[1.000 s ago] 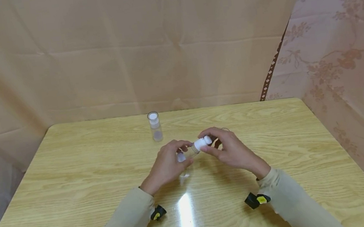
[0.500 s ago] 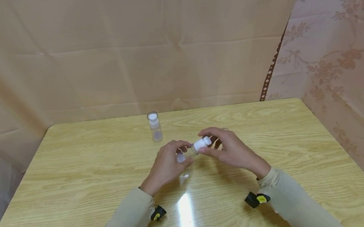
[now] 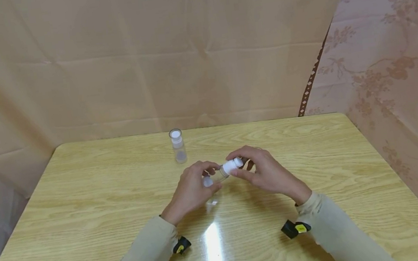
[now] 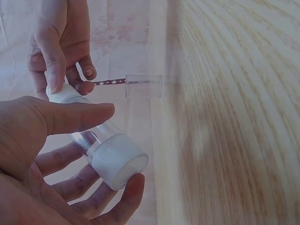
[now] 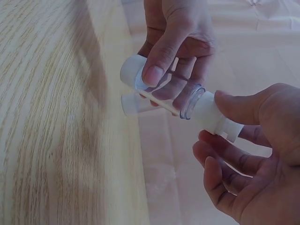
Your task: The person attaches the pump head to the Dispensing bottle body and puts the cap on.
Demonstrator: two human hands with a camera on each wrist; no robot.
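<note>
A small clear bottle (image 3: pixel 218 177) with a white base and a white pump top (image 3: pixel 232 165) is held tilted between my two hands. My left hand (image 3: pixel 189 187) grips its clear body, thumb on one side and fingers on the other. At the upper end, my right hand (image 3: pixel 267 171) pinches the white pump top between thumb and fingers. The left wrist view shows the thick white base (image 4: pixel 119 161) near the left fingertips. In the right wrist view, the white collar (image 5: pixel 206 112) sits right at the clear ringed neck (image 5: pixel 191 103).
A second bottle (image 3: pixel 178 147), white-topped under a clear cover, stands upright toward the table's back edge. A loose clear cap (image 4: pixel 143 86) stands on the table, mostly hidden behind the right hand in the head view. Beyond the wooden table (image 3: pixel 103 197) hangs a beige curtain (image 3: pixel 168 65).
The right thumb and fingers have shifted slightly back and forth on the white pump top. The left hand, the bottle body and the second bottle stay in place.
</note>
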